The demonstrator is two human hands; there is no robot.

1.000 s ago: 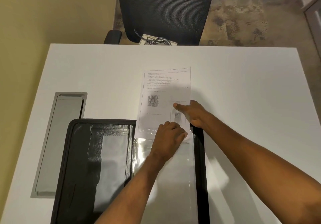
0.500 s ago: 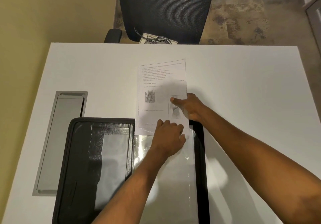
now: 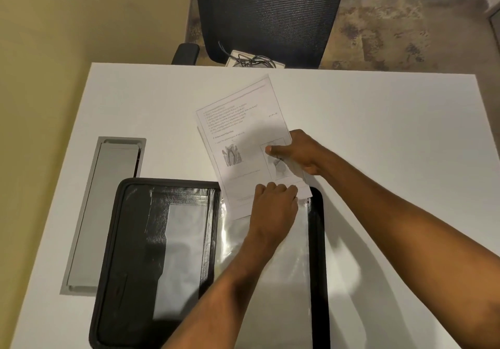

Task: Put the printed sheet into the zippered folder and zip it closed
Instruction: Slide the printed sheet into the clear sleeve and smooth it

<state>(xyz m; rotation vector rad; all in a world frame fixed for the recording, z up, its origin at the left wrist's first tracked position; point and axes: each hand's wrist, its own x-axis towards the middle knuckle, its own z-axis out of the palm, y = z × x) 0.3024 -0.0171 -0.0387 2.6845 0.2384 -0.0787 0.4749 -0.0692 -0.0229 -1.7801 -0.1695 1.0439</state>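
The black zippered folder point(image 3: 130, 240) lies open on the white desk, with clear plastic sleeves point(image 3: 270, 281) on its right half. The printed sheet point(image 3: 240, 137), with text and tooth drawings, lies tilted to the left, its lower edge over the folder's top right corner. My right hand point(image 3: 300, 153) pinches the sheet's right edge, thumb on top. My left hand point(image 3: 273, 210) rests knuckles-up on the sheet's bottom edge at the sleeve's top; its fingertips are curled under and hidden.
A grey metal cable hatch point(image 3: 105, 213) is set into the desk point(image 3: 378, 121) left of the folder. A black mesh office chair point(image 3: 270, 12) stands behind the desk's far edge, with a tangle of cables point(image 3: 251, 60) at its seat.
The sheet has slid away from me and turned counter-clockwise, so less of it lies over the folder. My right hand moved up with it. My left hand stayed at the sleeve's top.
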